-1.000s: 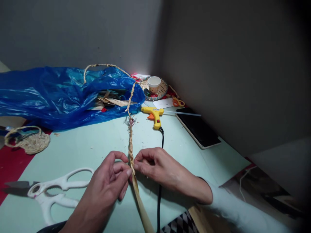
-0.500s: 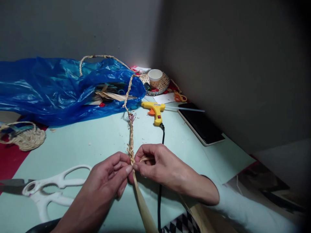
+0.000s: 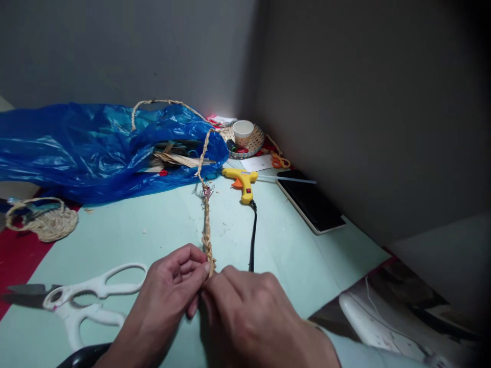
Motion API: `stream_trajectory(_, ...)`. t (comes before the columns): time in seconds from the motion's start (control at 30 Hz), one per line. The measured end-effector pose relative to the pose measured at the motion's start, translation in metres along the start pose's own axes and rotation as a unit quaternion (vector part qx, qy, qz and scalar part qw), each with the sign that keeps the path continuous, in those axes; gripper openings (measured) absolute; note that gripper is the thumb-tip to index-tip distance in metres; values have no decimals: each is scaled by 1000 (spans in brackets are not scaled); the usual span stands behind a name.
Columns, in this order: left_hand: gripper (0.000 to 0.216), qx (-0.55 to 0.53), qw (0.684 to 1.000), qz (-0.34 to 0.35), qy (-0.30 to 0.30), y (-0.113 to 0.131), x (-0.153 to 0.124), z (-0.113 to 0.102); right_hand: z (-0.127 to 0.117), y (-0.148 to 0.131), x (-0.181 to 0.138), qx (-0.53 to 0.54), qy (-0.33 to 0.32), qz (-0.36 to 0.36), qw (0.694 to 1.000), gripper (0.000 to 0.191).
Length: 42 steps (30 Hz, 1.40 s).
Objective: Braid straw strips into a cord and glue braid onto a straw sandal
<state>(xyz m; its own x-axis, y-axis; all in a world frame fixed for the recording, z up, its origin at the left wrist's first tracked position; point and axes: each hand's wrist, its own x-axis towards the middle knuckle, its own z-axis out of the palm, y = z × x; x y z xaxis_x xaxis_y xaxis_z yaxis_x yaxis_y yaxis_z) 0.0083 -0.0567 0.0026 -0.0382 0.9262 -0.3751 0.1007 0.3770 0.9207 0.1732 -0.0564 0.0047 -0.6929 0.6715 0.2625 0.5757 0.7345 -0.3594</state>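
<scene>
both hands meet at lower centre of the frame. the left hand (image 3: 172,286) has thumb and fingertips pinched together on the near end of the braided straw cord (image 3: 207,230). the right hand (image 3: 249,312) lies knuckles up just beside it, touching it; its fingers curl under toward the same spot, and i cannot tell whether they clamp the cord. from the pinch the cord climbs up the middle of the frame, past a small clip (image 3: 207,191), then arcs over the blue plastic bag (image 3: 84,153) at upper left. that bag gapes open at its right end, with flat straw strips (image 3: 180,159) inside. upper centre, a woven tray (image 3: 255,145) holds 1 white cup (image 3: 243,133) and small bits too tiny to name. yellow glue gun (image 3: 242,180) lies just below it, black cable running toward the hands. white scissors (image 3: 84,301) lie lower left, a coiled straw mat (image 3: 46,222) at the left edge, a dark tablet (image 3: 310,202) to the right.
</scene>
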Motion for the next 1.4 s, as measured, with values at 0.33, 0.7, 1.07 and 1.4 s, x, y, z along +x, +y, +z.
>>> stream_trajectory(0.33, 18, -116, 992, -12, -44, 0, -4, -7, 15, -12, -5, -67, 128, -66, 987, 25)
stream_trajectory(0.7, 20, -78, 995, 35, -59, 5, -6, -6, -19, 37, 39, 517, -147, 156, 829, 30)
stream_trajectory(1.07, 21, 110, 993, 50, -14, 6, -11, -8, -13, 34, 36, 475, -76, 178, 859, 13)
stream_trajectory(1.4, 21, 243, 955, 114, 129, 4, -20, -8, -8, 31, 33, 378, -49, 185, 906, 11)
